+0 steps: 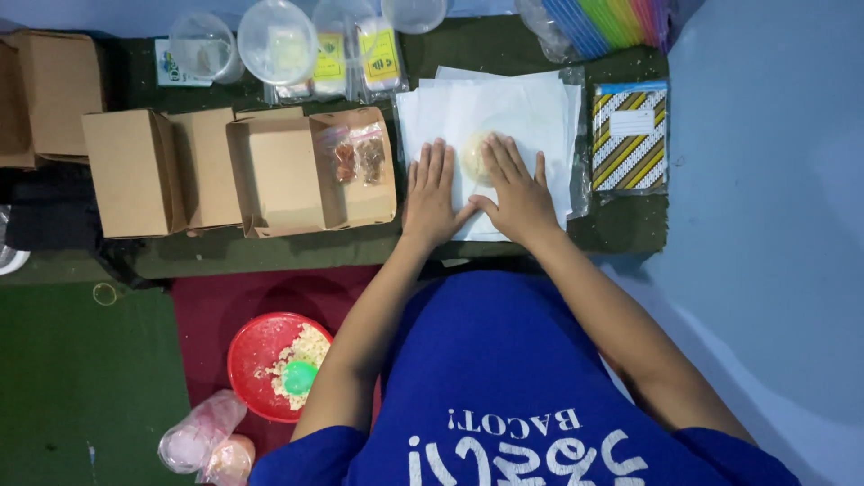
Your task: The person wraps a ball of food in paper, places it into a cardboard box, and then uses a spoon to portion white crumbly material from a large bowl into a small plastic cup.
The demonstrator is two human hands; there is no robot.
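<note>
Both my hands lie flat, fingers spread, on a stack of white paper sheets (531,108) on a low dark-green table (621,229). My left hand (430,193) presses the left part of the sheets. My right hand (515,189) rests beside it, its fingertips touching a round pale-yellow lump (474,151) that sits under or on the top sheet. Neither hand grips anything.
An open brown cardboard box (310,171) with two small sachets stands left of the paper, with more boxes (135,171) beyond. Clear lidded cups (274,40), a striped packet (630,135), coloured straws (612,20). A red bowl (256,346) with crumbs sits on the floor.
</note>
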